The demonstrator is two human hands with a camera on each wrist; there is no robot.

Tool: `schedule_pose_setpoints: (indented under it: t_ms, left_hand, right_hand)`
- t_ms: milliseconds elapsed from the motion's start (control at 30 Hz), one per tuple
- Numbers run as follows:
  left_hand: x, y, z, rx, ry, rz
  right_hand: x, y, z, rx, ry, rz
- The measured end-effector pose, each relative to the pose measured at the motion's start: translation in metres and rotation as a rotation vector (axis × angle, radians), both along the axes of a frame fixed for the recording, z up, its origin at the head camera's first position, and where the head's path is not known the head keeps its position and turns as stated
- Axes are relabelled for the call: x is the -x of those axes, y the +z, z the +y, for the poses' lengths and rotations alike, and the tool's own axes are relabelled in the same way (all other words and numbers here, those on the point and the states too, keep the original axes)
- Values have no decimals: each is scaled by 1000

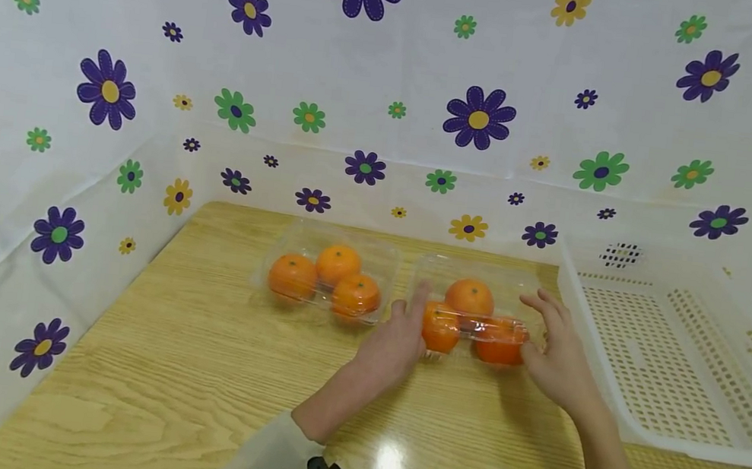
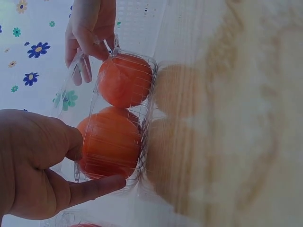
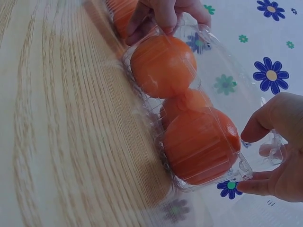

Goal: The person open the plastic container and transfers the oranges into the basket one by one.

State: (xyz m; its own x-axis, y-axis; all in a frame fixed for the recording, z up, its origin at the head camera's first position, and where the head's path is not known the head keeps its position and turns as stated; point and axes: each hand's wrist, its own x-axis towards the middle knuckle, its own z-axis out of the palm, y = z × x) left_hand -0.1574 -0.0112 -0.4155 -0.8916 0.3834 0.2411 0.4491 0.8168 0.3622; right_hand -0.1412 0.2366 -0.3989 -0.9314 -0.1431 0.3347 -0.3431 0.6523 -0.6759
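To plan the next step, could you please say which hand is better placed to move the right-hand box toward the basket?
Probably the right hand: it is at the end of the clear box nearest the white basket, while the left hand is opposite.

Orange fruits, white basket, flower-patterned white cloth

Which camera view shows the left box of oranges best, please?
Head view: the box appears almost whole, with three oranges. Left wrist shows only a sliver at bottom; right wrist, only part at top.
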Motion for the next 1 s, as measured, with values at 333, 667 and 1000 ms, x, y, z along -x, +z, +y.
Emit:
schedule_pose_setpoints:
  t_ms: [333, 667, 1000]
  left_hand:
    - [-1, 1, -4, -57, -5, -58]
    - [0, 4, -9, -89, -36, -91]
    - [-2, -1, -14, -197, -17, -174]
  right_hand:
    - [-1, 3, -2, 21, -22, 25]
    - [2, 8, 0, 54, -19, 58]
    - [-2, 9, 3, 56, -18, 75]
